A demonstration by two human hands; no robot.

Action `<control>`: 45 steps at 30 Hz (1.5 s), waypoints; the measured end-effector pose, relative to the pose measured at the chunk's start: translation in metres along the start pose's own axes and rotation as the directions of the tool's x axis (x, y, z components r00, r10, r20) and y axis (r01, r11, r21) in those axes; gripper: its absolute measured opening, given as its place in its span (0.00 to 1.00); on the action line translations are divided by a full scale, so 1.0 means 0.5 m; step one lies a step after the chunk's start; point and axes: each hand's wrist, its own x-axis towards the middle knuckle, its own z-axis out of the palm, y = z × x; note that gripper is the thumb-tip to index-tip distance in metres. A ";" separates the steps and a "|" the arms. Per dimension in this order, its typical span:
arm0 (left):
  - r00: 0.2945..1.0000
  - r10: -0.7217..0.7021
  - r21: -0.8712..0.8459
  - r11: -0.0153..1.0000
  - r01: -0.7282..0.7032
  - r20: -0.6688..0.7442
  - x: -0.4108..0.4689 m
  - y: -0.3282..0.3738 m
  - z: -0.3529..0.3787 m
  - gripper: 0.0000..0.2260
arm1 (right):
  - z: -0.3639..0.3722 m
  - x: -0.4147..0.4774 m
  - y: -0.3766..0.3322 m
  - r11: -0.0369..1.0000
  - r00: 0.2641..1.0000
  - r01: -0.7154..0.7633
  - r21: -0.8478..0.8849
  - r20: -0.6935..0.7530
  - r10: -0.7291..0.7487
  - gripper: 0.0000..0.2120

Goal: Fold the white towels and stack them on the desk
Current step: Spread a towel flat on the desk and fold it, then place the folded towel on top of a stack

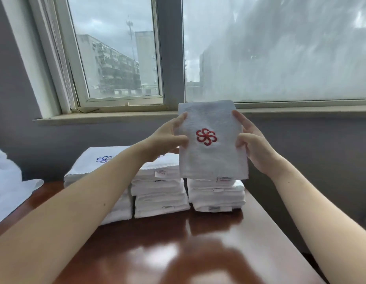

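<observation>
Both hands were raised above the far edge of the bench [208, 249], holding a folded white towel [213, 160] upright between them with its broad face toward the camera. The left hand [167, 140] gripped the towel's left side edge and the right hand [254, 149] gripped its right side edge, each with digits curled onto the front of the cloth and the rest hidden behind it. A red pinwheel emblem [206, 136] sat on the towel's front, between the two hands. The towel's lower edge hung just over the right stack [217, 196] of folded white towels; whether it touched that stack could not be told.

Three stacks stood in a row along the far edge of the brown, glossy bench. The middle stack [160, 194] stood just beside the right one, and the left stack [89, 171], with a blue emblem [104, 159] on its top towel, stood against the middle one, partly behind the left forearm. A crumpled white sheet [7, 181] lay at the bench's left edge. Behind the bench was a grey wall with a window [120, 48].
</observation>
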 end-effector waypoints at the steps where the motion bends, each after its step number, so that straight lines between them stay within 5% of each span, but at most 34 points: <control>1: 1.000 -0.003 -0.004 1.000 0.003 -0.011 0.022 -0.010 0.000 0.37 | -0.003 0.022 0.010 1.000 1.000 -0.007 0.005 -0.007 0.007 0.43; 10: 0.994 -0.099 -0.006 0.995 0.099 -0.036 0.130 -0.089 0.001 0.36 | -0.014 0.135 0.108 0.994 0.989 -0.112 -0.017 -0.094 0.110 0.43; 13: 0.986 -0.162 0.277 0.947 0.166 -0.037 0.136 -0.109 0.017 0.37 | -0.012 0.143 0.142 0.964 0.963 -0.239 -0.115 -0.154 0.221 0.37; 16: 0.976 -0.215 0.622 0.759 0.192 -0.039 0.122 -0.123 0.037 0.32 | -0.005 0.142 0.172 0.864 0.910 -0.402 -0.301 -0.234 0.342 0.19; 20: 0.973 -0.231 0.785 0.599 0.160 -0.021 0.109 -0.126 0.054 0.06 | -0.007 0.138 0.174 0.822 0.896 -0.443 -0.358 -0.207 0.393 0.18; 24: 0.976 -0.219 0.765 0.625 0.155 -0.018 0.083 -0.112 0.065 0.12 | -0.007 0.129 0.164 0.785 0.910 -0.415 -0.461 -0.194 0.367 0.27; 28: 0.986 -0.163 0.680 0.722 0.129 -0.013 0.035 -0.101 0.060 0.09 | 0.018 0.106 0.122 0.707 0.955 -0.293 -0.643 -0.157 0.253 0.25; 30: 0.993 -0.102 0.654 0.748 0.113 -0.055 0.003 -0.095 0.045 0.17 | 0.050 0.080 0.083 0.670 0.985 -0.173 -0.722 -0.118 0.127 0.26; 34: 0.990 -0.012 0.610 0.787 0.095 -0.140 -0.077 -0.083 -0.002 0.21 | 0.145 0.015 0.011 0.607 0.995 0.061 -0.792 0.099 0.029 0.25; 39: 0.973 -0.075 0.646 0.736 0.202 -0.220 -0.220 -0.095 -0.086 0.22 | 0.300 -0.053 -0.033 0.427 0.942 0.281 -0.859 0.331 0.046 0.28; 45: 0.925 -0.147 0.695 0.621 0.362 -0.350 -0.414 -0.152 -0.222 0.26 | 0.514 -0.099 -0.019 0.386 0.846 0.462 -0.798 0.527 0.077 0.29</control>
